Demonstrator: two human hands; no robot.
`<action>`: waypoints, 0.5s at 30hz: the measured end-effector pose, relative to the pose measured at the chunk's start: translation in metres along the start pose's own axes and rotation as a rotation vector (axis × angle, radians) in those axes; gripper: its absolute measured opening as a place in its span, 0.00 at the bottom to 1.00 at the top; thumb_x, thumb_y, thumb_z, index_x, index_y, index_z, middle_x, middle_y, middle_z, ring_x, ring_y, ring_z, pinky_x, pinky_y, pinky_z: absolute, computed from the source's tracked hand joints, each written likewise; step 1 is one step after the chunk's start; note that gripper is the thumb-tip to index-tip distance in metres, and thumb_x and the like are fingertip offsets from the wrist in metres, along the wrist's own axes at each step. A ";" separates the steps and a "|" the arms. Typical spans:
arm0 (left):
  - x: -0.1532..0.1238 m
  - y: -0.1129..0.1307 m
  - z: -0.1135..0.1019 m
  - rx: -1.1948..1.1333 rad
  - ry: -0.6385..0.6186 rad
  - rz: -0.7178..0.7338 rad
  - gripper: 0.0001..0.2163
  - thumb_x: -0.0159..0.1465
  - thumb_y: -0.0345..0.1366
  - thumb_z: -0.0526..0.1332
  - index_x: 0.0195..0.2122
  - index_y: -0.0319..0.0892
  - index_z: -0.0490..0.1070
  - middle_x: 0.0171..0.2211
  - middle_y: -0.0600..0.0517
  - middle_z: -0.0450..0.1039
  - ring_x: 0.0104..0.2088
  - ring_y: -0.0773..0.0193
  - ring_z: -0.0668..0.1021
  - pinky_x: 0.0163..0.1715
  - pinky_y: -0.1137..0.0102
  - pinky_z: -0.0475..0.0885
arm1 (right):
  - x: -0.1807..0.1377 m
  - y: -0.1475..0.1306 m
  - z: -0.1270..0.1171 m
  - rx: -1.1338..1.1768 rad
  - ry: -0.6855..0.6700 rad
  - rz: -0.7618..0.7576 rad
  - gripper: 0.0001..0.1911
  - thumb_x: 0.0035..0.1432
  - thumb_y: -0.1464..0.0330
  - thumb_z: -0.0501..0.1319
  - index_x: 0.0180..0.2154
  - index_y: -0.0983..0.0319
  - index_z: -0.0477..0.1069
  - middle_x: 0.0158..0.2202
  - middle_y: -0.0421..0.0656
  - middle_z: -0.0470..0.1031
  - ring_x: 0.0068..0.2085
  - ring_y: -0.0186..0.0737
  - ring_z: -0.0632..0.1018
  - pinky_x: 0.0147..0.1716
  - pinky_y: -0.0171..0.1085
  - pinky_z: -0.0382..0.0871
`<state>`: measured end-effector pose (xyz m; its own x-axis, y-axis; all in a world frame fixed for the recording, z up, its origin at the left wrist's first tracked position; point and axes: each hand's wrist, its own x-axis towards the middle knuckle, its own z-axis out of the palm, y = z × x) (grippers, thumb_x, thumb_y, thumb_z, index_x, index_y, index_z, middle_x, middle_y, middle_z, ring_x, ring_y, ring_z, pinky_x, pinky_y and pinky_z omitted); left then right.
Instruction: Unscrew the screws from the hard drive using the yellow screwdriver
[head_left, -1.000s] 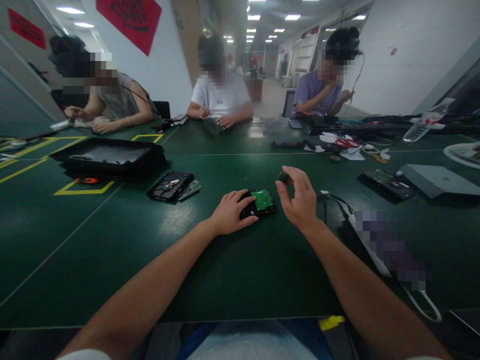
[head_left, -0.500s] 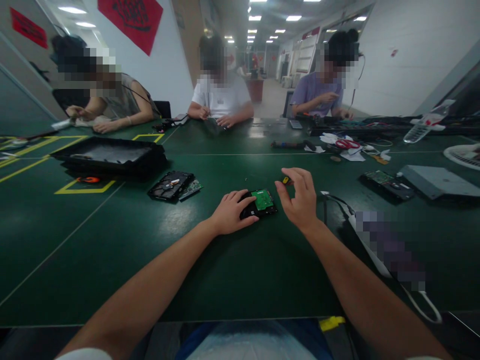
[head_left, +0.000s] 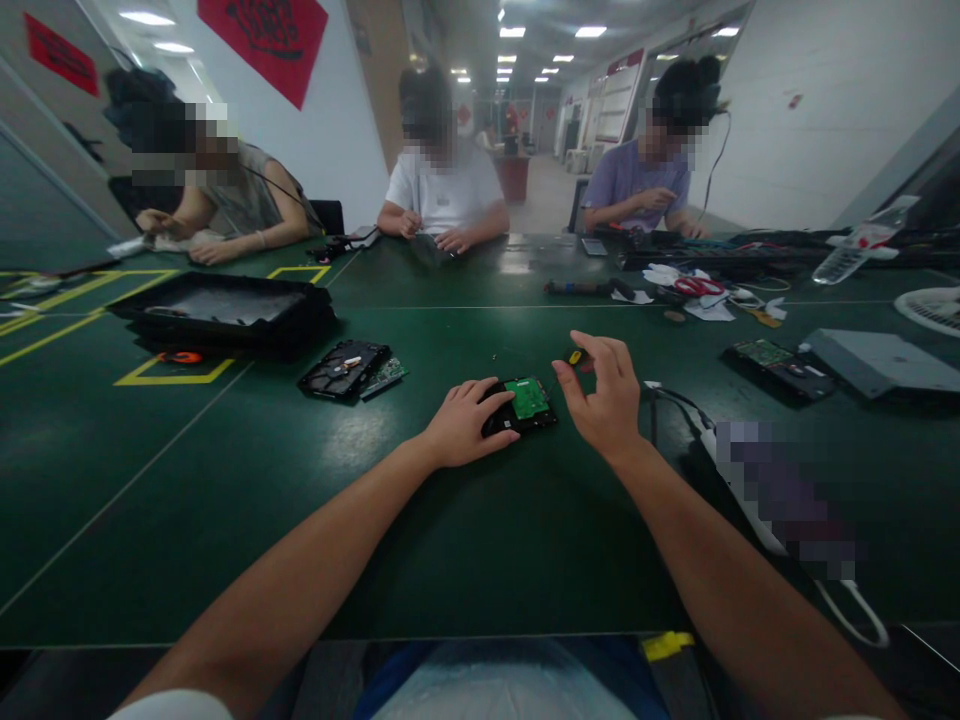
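My left hand (head_left: pixel 465 425) presses on a hard drive (head_left: pixel 491 424) lying on the table, thumb along the near edge and fingers across its top. The drive's green circuit board (head_left: pixel 531 398) faces up. Right of it, slightly above the table, my right hand (head_left: pixel 602 400) holds a small screwdriver (head_left: pixel 576 357) with a yellow and black handle between thumb and fingers. Its thin shaft is hard to make out, and I cannot tell whether the tip touches the drive. A tiny screw-like speck (head_left: pixel 493 356) lies beyond the drive.
Left are another hard drive (head_left: pixel 343 369), a loose circuit board (head_left: pixel 385 379) and a black tray (head_left: pixel 225 312). To the right lie a third drive (head_left: pixel 780 370), a grey metal box (head_left: pixel 889 362), a cable (head_left: pixel 679 400) and a blurred-out long object (head_left: pixel 787 500). Three people sit opposite.
My right index finger has lifted a little and the screwdriver's handle has shifted slightly between the fingers. My left hand and the hard drive stay put; the view has moved slightly.
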<state>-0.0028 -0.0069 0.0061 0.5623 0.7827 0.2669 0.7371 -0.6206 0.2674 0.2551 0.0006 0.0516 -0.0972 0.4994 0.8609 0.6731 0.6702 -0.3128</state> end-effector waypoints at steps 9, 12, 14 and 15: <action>0.001 -0.002 0.002 0.012 -0.005 -0.005 0.35 0.69 0.61 0.61 0.72 0.49 0.64 0.72 0.39 0.60 0.68 0.38 0.66 0.66 0.42 0.63 | 0.002 -0.001 -0.001 -0.018 0.025 -0.008 0.20 0.70 0.62 0.64 0.61 0.55 0.71 0.50 0.49 0.74 0.45 0.48 0.78 0.45 0.51 0.80; 0.001 -0.002 0.002 0.016 -0.008 -0.001 0.35 0.69 0.61 0.60 0.72 0.47 0.65 0.72 0.38 0.60 0.68 0.37 0.65 0.66 0.42 0.63 | 0.001 0.000 -0.002 -0.014 0.018 -0.013 0.20 0.71 0.63 0.63 0.62 0.54 0.70 0.50 0.49 0.74 0.47 0.49 0.78 0.46 0.51 0.80; 0.001 -0.001 0.002 0.012 -0.003 0.003 0.35 0.70 0.61 0.60 0.72 0.47 0.65 0.72 0.38 0.60 0.69 0.37 0.65 0.66 0.43 0.62 | 0.000 0.000 0.000 0.004 -0.010 -0.030 0.22 0.73 0.65 0.59 0.66 0.54 0.67 0.54 0.51 0.75 0.52 0.51 0.78 0.51 0.53 0.79; 0.001 -0.001 0.002 0.011 0.000 0.003 0.35 0.70 0.61 0.60 0.72 0.47 0.65 0.72 0.38 0.60 0.69 0.38 0.65 0.66 0.43 0.62 | 0.000 0.000 0.000 0.016 -0.027 -0.037 0.24 0.74 0.66 0.57 0.68 0.54 0.65 0.57 0.51 0.75 0.55 0.52 0.78 0.53 0.54 0.78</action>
<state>-0.0027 -0.0057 0.0045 0.5645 0.7807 0.2680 0.7392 -0.6226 0.2568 0.2550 0.0008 0.0514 -0.1417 0.4887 0.8608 0.6568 0.6971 -0.2876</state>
